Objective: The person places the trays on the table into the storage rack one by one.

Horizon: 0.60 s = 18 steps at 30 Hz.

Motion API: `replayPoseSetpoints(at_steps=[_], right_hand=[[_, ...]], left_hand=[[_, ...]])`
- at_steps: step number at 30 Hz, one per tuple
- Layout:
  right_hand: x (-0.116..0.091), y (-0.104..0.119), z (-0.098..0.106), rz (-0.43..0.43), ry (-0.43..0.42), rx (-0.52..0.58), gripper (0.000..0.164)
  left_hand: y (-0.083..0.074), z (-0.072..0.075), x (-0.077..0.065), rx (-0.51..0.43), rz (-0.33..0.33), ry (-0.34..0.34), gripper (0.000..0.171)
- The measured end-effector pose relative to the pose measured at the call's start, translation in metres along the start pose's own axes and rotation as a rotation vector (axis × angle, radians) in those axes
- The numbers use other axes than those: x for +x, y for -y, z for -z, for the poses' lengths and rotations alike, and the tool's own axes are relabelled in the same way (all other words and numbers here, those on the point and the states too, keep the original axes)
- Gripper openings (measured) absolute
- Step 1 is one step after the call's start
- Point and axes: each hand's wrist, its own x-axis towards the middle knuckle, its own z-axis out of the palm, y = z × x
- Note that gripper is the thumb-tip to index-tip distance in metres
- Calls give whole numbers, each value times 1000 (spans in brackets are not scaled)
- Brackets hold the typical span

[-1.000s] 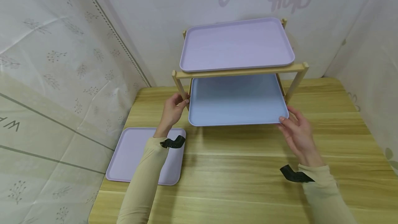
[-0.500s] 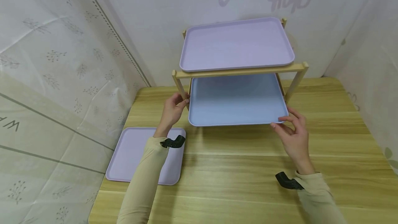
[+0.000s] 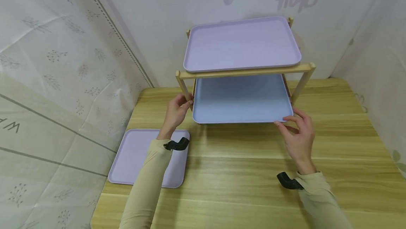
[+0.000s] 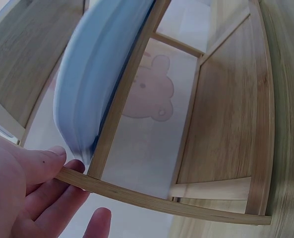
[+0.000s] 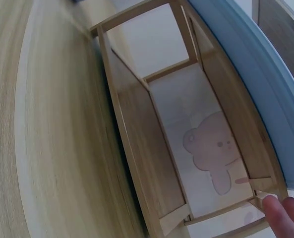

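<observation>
A blue tray [image 3: 242, 103] lies on the middle level of a wooden rack [image 3: 247, 72], its front edge sticking out a little. My left hand [image 3: 175, 113] grips the rack's left front post [image 4: 132, 197], thumb on one side and fingers on the other. At the tray's front right corner, my right hand [image 3: 299, 140] pinches the rim between thumb and index finger. Fingertips [image 5: 278, 215] of that hand appear at the lower right of the right wrist view, beside the tray's end. A lilac tray [image 3: 242, 43] rests on the rack's top level.
Another lilac tray [image 3: 136, 156] lies on the wooden table [image 3: 234, 186], partly under my left forearm. The rack's lower wooden shelf [image 4: 218, 114] shows beneath the blue tray in the wrist views. Printed cloth [image 3: 57, 80] hangs at the back and sides.
The blue tray has slid slightly back into the rack. My right hand has shifted its hold, thumb now at the front edge and index finger over the rim. My left hand has stayed put.
</observation>
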Motion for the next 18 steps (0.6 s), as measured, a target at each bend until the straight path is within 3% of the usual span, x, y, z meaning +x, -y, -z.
replayPoseSetpoints(at_steps=[10,18], right_hand=[[9,-1,-13,-18,-35,-24,25],[17,-3,-21,29,-80,-104,26]], left_hand=[[1,1,0,-9,-2,3,26],[1,0,0,2,-16,-3,26]])
